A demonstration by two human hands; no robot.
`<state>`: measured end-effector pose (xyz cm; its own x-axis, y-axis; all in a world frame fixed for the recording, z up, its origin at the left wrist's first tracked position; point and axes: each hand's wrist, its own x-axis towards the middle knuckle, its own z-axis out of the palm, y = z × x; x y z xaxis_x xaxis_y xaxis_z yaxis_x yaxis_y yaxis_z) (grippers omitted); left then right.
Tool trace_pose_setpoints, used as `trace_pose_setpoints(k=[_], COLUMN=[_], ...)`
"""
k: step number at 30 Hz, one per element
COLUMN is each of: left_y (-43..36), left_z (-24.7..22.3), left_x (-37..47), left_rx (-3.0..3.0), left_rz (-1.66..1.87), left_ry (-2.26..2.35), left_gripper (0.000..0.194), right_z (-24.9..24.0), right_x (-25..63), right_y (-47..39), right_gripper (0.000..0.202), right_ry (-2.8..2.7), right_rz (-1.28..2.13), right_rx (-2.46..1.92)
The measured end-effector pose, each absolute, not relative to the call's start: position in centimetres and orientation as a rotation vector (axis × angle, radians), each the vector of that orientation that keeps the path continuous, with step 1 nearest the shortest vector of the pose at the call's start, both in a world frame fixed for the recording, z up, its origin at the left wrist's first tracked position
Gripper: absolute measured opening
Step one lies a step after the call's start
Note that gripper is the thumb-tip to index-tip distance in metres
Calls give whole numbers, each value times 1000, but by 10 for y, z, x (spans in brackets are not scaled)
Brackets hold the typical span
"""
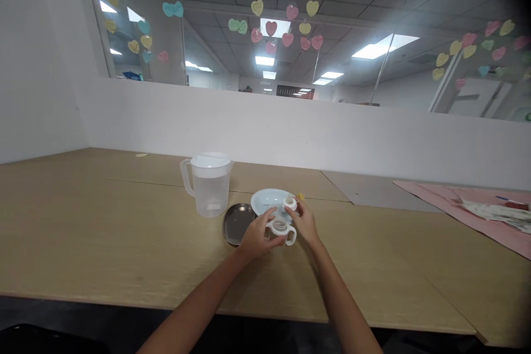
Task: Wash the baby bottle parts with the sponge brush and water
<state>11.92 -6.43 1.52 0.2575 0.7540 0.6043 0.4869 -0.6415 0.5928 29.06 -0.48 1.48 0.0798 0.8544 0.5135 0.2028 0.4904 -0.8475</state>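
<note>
My left hand (pixel 255 237) is closed around a small clear baby bottle (pixel 280 225) with white side handles; its mouth is uncovered and faces up. Just above and to the right, my right hand (pixel 307 223) pinches a white bottle top (pixel 290 202), held apart from the bottle. Both are in front of a white basin (pixel 260 197), whose near side is partly hidden by my hands. A dark metal tray (pixel 238 223) lies left of the basin, close to my left hand.
Left of the basin stands a translucent lidded pitcher (pixel 211 192). A small yellow item (pixel 301 196) shows behind my right hand. On the far right, a pink cloth (pixel 440 202) bears a patterned cloth (pixel 493 212). A white wall (pixel 265 127) borders the wooden table (pixel 136 238).
</note>
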Motion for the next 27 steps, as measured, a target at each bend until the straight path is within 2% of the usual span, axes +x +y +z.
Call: trace_pose_setpoints(k=[6, 11, 18, 22, 27], left_y=[-66, -65, -48, -42, -39], left_z=[17, 21, 60, 85, 90], left_x=[120, 116, 132, 152, 159], left_rx=[2241, 2290, 2364, 2569, 2695], left_rz=[1286, 1248, 1441, 1274, 1158], left_ry=[1169, 1137, 1073, 994, 1123], left_gripper=[70, 71, 56, 40, 26], right_z=[15, 16, 17, 19, 21], right_x=[291, 291, 291, 293, 294], right_y=[-9, -10, -16, -18, -19], right_gripper=[45, 44, 51, 51, 46], right_ry=[-1574, -1597, -1558, -1596, -1650], right_rz=[591, 377, 105, -43, -115], right_rx=[-1084, -1068, -1013, -974, -957])
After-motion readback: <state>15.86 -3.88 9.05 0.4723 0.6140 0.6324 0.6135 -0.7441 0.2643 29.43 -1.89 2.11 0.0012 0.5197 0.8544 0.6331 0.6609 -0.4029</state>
